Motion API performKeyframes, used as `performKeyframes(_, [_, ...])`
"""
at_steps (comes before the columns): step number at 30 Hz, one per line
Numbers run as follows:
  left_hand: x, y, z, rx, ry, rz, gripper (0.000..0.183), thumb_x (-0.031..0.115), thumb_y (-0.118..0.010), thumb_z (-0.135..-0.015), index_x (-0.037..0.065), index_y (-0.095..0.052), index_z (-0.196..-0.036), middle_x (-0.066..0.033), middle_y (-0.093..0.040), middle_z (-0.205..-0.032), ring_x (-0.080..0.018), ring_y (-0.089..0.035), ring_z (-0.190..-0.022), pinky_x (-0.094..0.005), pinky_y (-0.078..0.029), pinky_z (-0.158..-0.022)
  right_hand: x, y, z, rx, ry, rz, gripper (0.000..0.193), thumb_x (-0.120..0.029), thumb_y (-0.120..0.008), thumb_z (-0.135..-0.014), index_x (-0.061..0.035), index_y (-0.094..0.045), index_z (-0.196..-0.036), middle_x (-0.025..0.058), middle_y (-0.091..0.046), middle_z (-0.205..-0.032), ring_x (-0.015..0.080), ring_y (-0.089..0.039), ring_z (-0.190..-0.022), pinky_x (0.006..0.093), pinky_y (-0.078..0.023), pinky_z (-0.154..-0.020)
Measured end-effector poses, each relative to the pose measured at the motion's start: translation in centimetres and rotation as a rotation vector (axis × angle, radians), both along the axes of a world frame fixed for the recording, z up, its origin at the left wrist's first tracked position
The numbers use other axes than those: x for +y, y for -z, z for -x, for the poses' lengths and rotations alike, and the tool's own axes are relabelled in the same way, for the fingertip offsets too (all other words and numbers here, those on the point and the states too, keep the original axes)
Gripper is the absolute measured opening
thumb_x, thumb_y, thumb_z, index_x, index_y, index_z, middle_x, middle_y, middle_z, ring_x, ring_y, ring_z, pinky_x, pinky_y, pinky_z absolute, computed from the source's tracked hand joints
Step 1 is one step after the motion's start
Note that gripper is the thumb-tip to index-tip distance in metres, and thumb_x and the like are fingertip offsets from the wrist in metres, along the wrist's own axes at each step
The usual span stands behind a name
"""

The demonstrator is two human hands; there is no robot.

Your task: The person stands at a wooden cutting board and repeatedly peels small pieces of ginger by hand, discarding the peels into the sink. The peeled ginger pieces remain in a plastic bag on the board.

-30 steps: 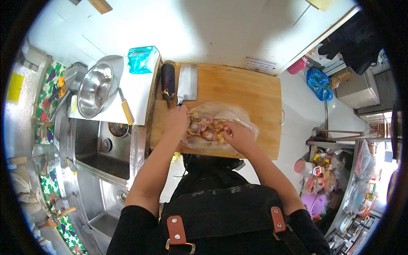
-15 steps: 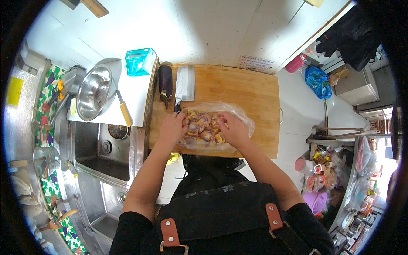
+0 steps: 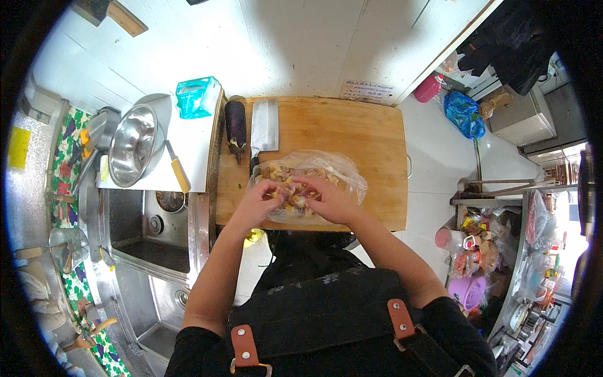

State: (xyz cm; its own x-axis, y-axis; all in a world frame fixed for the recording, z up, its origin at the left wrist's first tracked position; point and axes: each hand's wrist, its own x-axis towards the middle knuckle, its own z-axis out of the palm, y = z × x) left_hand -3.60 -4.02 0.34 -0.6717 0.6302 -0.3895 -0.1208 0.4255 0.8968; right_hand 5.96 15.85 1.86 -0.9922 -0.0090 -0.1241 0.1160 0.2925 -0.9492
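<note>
Raw gizzards (image 3: 306, 171), purplish red with yellow fat, lie heaped in a spread clear plastic bag (image 3: 353, 179) on the wooden cutting board (image 3: 342, 129). Over the near part of the heap, my left hand (image 3: 256, 202) has its fingers closed on a gizzard. My right hand (image 3: 331, 202) is close beside it, fingertips bent inward and pinching at the gizzards too. Fingers partly hide the pieces between them. Just beyond my left hand lies a cleaver (image 3: 265, 125), its dark handle reaching the bag's edge. A dark purple eggplant (image 3: 236, 125) rests left of the blade.
Left of the board, a white counter holds a steel bowl (image 3: 133, 146), a yellow-handled knife (image 3: 179, 169) and a teal packet (image 3: 196, 98). Metal sinks (image 3: 147, 245) are below it. On the right, shelves (image 3: 512, 245) hold bags and containers, with a blue bag (image 3: 463, 116) farther back.
Both hands have come closer together over the gizzards, moving from the sides of the heap to its near middle, and their fingers have closed. The whole view has shifted slightly.
</note>
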Motion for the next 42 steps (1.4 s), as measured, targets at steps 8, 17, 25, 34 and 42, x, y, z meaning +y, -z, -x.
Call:
performKeyframes(8, [2.4, -1.4, -2.3, -0.236, -0.04, -0.207, 0.018, 0.009, -0.059, -0.086, 0.004, -0.056, -0.103, -0.0011, -0.058, -0.096, -0.0096, -0.054, -0.086, -0.0245, -0.045, -0.078, 1.8, 0.6, 0.0, -0.363, 0.011, 0.532, 0.034, -0.007, -0.056, -0.081, -0.0065, -0.056, -0.115, 0.0041, -0.061, -0.098, 0.0118, -0.057, -0.088, 0.026, -0.048, -0.075])
performKeyframes(17, [2.3, -1.3, -3.3, -0.762, -0.365, -0.485, 0.02, 0.008, -0.058, -0.087, 0.008, -0.052, -0.106, -0.0006, -0.056, -0.093, -0.01, -0.053, -0.083, -0.026, -0.045, -0.075, 1.6, 1.2, -0.7, -0.183, 0.185, 0.327, 0.028, -0.011, -0.056, -0.083, -0.0076, -0.059, -0.111, 0.0039, -0.062, -0.092, 0.0128, -0.059, -0.078, 0.0269, -0.049, -0.067])
performKeyframes(25, [2.6, -1.3, -3.3, -0.571, -0.24, -0.424, 0.018, 0.008, -0.059, -0.087, 0.006, -0.054, -0.105, -0.0023, -0.058, -0.095, -0.0099, -0.055, -0.086, -0.0252, -0.045, -0.077, 0.5, -2.6, -0.5, 0.028, -0.019, -0.22, 0.032, -0.019, -0.068, -0.078, -0.0094, -0.061, -0.108, 0.0079, -0.063, -0.084, 0.0148, -0.059, -0.072, 0.0279, -0.048, -0.066])
performKeyframes(34, [2.7, -2.2, -3.2, -0.37, -0.17, -0.359, 0.019, 0.008, -0.06, -0.087, 0.001, -0.056, -0.104, -0.0049, -0.062, -0.095, -0.0113, -0.058, -0.086, -0.0246, -0.046, -0.077, -0.2, -2.7, -0.6, 0.021, 0.106, -0.173, 0.022, -0.023, -0.064, -0.08, -0.007, -0.064, -0.096, 0.0126, -0.066, -0.083, 0.0273, -0.065, -0.074, 0.0347, -0.051, -0.066])
performKeyframes(42, [3.6, -2.6, -3.5, -0.291, -0.216, -0.3, 0.016, 0.008, -0.063, -0.085, 0.0, -0.057, -0.098, -0.0057, -0.062, -0.089, -0.0115, -0.059, -0.082, -0.0233, -0.047, -0.074, -0.3, -2.5, -0.2, 0.147, 0.141, -0.357, 0.017, -0.017, -0.059, -0.079, -0.008, -0.068, -0.09, 0.0152, -0.065, -0.08, 0.0312, -0.063, -0.072, 0.0378, -0.051, -0.064])
